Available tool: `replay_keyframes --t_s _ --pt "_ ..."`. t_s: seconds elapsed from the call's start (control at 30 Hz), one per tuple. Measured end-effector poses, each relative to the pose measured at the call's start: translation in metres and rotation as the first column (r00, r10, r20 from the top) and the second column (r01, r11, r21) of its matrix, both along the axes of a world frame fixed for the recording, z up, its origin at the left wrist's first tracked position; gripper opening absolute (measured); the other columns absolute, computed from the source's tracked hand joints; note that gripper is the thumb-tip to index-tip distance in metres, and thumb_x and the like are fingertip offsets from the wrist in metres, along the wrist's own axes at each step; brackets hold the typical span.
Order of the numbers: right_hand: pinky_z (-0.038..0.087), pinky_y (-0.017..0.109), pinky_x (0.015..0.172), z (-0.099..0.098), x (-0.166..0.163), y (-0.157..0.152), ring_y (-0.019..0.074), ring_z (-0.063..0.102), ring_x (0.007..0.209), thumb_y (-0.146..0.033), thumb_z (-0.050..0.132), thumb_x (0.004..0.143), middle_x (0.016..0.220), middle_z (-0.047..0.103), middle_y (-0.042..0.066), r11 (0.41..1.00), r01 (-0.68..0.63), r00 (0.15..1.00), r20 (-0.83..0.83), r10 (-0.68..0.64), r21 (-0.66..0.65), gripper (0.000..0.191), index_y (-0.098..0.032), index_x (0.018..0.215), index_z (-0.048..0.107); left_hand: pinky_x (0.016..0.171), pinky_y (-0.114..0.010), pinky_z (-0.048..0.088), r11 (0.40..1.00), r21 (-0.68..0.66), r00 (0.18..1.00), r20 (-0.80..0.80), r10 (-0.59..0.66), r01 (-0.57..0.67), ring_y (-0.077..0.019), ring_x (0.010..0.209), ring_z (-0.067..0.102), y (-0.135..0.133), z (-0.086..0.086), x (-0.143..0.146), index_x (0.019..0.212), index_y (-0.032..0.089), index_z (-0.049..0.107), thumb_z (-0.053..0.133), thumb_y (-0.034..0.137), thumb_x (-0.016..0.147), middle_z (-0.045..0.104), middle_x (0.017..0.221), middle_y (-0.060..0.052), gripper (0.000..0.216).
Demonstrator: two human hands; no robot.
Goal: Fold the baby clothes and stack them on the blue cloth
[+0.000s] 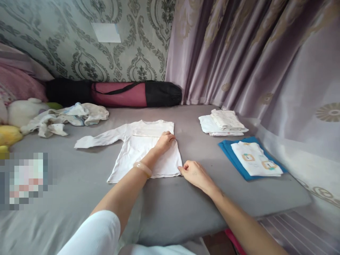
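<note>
From the head view, I locate the white shirt (pixel 143 152) at the centre of the frame, flat on the grey sheet (pixel 196 209). One sleeve extends toward the left of the frame; a folded strip of cloth lies across the chest.

Left hand (pixel 165 141): I position it on the shirt near its right-hand edge, fingers curled down against the fabric. I cannot tell whether they pinch the cloth or only press it.

Right hand (pixel 196 174): I grasp the shirt's lower right corner between thumb and forefinger.

Surroundings: at right of centre, I note a stack of folded clothes (pixel 228 120). Below it, at the right of the frame, a printed white garment (pixel 255 159) rests on a blue folded cloth (pixel 230 152). At upper left, a crumpled garment (pixel 79 114) lies in front of a black-and-maroon bag (pixel 119 95).
</note>
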State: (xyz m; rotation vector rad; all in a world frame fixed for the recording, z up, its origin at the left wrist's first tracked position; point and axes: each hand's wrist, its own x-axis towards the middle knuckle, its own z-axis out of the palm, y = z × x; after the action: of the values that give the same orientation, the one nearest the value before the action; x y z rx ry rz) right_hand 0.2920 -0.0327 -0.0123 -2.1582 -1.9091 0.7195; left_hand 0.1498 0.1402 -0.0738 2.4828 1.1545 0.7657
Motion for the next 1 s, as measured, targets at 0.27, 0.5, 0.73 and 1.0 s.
replay_keyframes --t_s 0.27,0.5,0.73,1.0 --pt "0.03 0.022 0.054 -0.008 0.01 -0.008 0.0126 0.053 0.059 -0.037 0.054 0.083 0.06 0.061 -0.001 0.999 -0.011 0.996 -0.091 0.008 -0.038 0.027 -0.019 0.063 0.06 0.095 -0.035 0.046 1.0 -0.013 1.0 0.017 0.025 -0.025 -0.021 0.097 0.057 0.004 -0.013 -0.001 0.101 0.016 0.074 0.041 0.022 0.093 0.065 0.1 -0.011 0.034" --pt "0.035 0.024 0.058 0.002 0.012 -0.01 0.0155 0.058 0.064 -0.04 0.053 0.086 0.064 0.062 0.0 0.997 -0.034 0.999 0.023 0.036 -0.065 0.028 -0.021 0.067 0.061 0.095 -0.034 0.046 0.999 -0.021 0.998 -0.047 0.031 -0.032 -0.0216 0.1 0.057 -0.002 -0.004 0.0 0.103 0.015 0.071 0.038 0.019 0.094 0.065 0.103 -0.011 0.035" --pt "0.036 0.037 0.106 -0.007 0.001 0.009 0.0255 0.045 0.131 -0.024 0.038 0.095 0.142 0.05 0.015 0.854 -0.444 0.883 0.293 0.366 0.272 0.044 -0.013 0.136 0.051 0.105 -0.036 0.039 0.998 -0.014 0.97 -0.233 -0.067 0.065 -0.0245 0.126 0.049 -0.047 0.013 -0.01 0.133 0.006 0.047 0.036 0.014 0.093 0.054 0.131 -0.02 0.042" --pt "0.041 0.04 0.101 0.005 -0.013 0.058 0.0244 0.059 0.111 -0.02 0.039 0.096 0.113 0.067 0.012 0.741 -0.6 0.797 0.311 0.518 0.302 0.029 -0.017 0.105 0.067 0.104 -0.04 0.039 0.957 0.06 0.913 -0.286 0.29 -0.285 -0.0279 0.128 0.047 -0.136 0.045 -0.126 0.13 0.013 0.047 0.046 0.031 0.093 0.051 0.136 -0.019 0.04"
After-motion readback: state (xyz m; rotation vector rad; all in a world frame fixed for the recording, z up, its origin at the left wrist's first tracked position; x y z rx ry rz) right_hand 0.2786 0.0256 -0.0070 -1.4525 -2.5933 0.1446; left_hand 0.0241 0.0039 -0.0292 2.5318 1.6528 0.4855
